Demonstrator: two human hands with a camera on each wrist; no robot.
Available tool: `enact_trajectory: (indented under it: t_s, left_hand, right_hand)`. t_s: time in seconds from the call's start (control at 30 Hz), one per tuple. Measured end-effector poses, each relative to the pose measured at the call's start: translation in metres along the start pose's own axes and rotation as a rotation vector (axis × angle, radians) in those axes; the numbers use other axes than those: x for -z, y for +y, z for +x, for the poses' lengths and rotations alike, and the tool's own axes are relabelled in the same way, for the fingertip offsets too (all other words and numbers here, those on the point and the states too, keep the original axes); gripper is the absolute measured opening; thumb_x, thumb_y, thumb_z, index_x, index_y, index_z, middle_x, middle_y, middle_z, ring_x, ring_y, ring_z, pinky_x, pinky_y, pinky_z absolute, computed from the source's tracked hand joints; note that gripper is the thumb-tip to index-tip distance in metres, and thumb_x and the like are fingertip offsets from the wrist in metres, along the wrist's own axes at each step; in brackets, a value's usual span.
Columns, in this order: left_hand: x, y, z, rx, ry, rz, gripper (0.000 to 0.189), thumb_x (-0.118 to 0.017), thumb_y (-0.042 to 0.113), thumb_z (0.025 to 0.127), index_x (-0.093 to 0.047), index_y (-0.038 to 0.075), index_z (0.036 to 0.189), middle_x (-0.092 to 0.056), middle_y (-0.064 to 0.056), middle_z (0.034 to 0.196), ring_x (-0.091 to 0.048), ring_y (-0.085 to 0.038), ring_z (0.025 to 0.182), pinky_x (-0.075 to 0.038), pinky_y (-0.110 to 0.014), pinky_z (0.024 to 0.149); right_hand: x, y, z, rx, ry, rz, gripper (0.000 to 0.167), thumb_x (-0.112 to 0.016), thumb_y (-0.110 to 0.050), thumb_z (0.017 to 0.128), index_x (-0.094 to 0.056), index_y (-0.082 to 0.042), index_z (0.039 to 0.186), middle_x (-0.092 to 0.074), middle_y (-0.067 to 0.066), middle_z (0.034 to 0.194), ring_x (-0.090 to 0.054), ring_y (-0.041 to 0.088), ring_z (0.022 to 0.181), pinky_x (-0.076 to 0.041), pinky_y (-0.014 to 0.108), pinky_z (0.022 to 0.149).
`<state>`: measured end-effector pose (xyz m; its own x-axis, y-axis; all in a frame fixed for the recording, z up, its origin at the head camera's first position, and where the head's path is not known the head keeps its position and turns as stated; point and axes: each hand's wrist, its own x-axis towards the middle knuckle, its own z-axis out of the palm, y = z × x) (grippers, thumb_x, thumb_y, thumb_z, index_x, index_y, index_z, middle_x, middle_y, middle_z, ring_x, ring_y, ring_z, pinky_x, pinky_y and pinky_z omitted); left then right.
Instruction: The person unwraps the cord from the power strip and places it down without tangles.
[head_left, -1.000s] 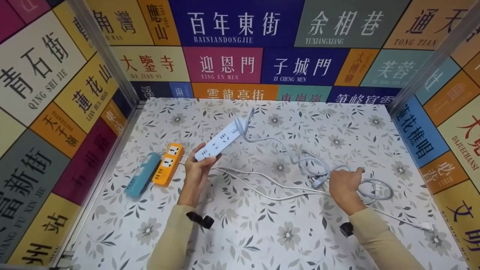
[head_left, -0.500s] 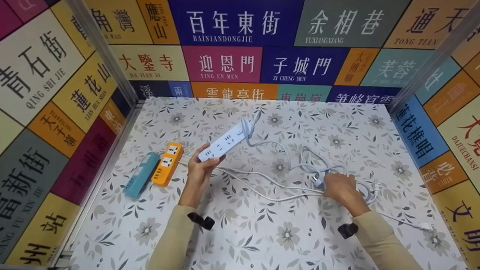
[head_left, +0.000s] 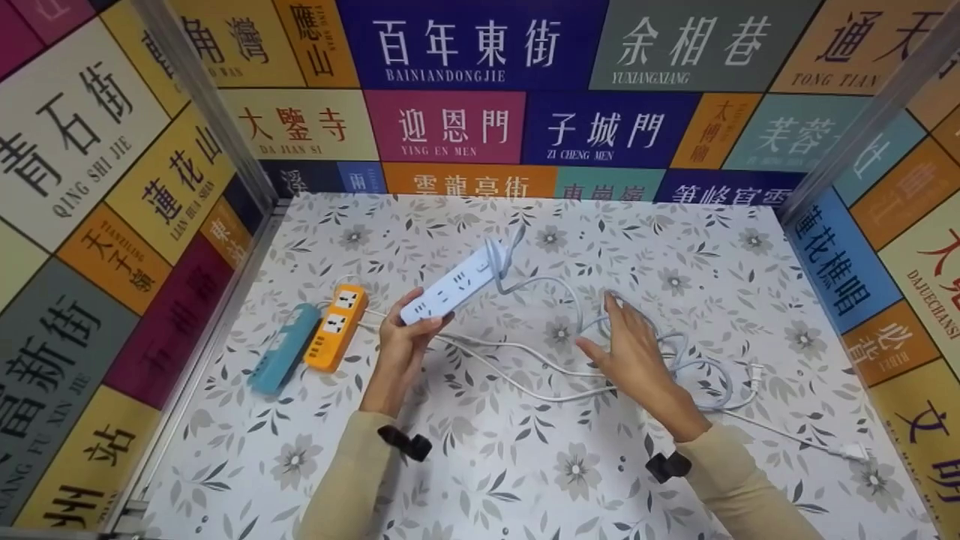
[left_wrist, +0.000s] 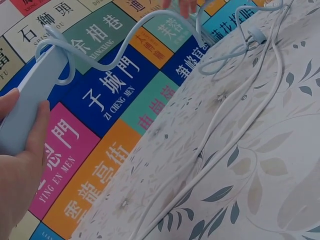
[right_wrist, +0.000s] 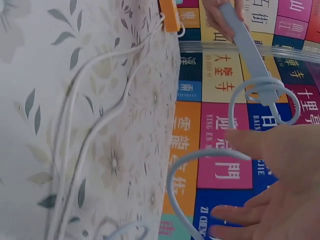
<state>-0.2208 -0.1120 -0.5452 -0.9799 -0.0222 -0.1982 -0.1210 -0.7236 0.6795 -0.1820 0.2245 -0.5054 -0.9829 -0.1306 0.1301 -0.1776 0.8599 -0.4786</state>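
My left hand grips the near end of a white power strip, thumb on its socket face, holding it tilted up above the table. Its pale grey cord loops around the strip's far end, then runs right to a loose tangle on the table. My right hand is over that tangle with fingers extended and thumb spread. In the right wrist view the cord passes by the right thumb, with no finger curled round it. The cord's plug is hidden in the head view.
An orange power strip and a teal power strip lie side by side at the left on the flowered tabletop. Their white cords stretch right beneath the hands. A white plug lies at the right. Sign-printed panels surround the table.
My right hand has moved left across the tangled cord, and its fingers have straightened. The left hand has shifted slightly right with the white power strip.
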Motion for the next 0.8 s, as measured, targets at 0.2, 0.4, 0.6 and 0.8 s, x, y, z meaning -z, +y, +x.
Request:
enact_trajectory:
  t_s: [0.2,0.4,0.6,0.8]
  left_hand:
    - [-0.001,-0.001,-0.001,0.004,-0.013,0.002,0.081,-0.063,-0.027,0.074,-0.042,0.002,0.147,-0.045,-0.020,0.145,-0.060,-0.032,0.123,-0.055,-0.042,0.100]
    - [0.001,-0.002,-0.001,-0.002,-0.015,0.000,0.079,-0.059,-0.028,0.075,-0.041,-0.001,0.147,-0.046,-0.020,0.141,-0.062,-0.029,0.117,-0.056,-0.041,0.098]
    - [0.002,-0.003,0.000,-0.014,-0.026,0.019,0.079,-0.055,-0.029,0.078,-0.035,-0.004,0.150,-0.046,-0.020,0.138,-0.064,-0.026,0.112,-0.057,-0.038,0.096]
    - [0.002,-0.002,0.001,-0.009,-0.021,-0.005,0.080,-0.056,-0.028,0.078,-0.036,-0.002,0.151,-0.044,-0.019,0.142,-0.063,-0.027,0.115,-0.056,-0.039,0.098]
  right_hand:
    - [-0.013,-0.004,0.014,-0.030,0.049,0.228,0.072,-0.063,-0.032,0.098,-0.031,-0.003,0.155,-0.055,0.022,0.141,-0.046,0.044,0.134,-0.038,0.060,0.109]
    - [-0.023,0.001,0.026,-0.108,0.051,0.364,0.050,-0.056,-0.036,0.102,-0.050,-0.009,0.144,-0.071,0.014,0.116,-0.066,0.032,0.103,-0.051,0.043,0.085]
    - [-0.021,-0.006,0.031,-0.066,0.152,0.421,0.026,-0.054,-0.028,0.104,-0.071,-0.009,0.111,-0.065,0.006,0.076,-0.055,0.009,0.064,-0.041,0.022,0.057]
    - [-0.005,-0.016,0.032,0.019,0.252,0.501,0.028,-0.054,-0.026,0.104,-0.076,-0.010,0.113,-0.054,0.001,0.073,-0.043,0.007,0.062,-0.037,0.021,0.060]
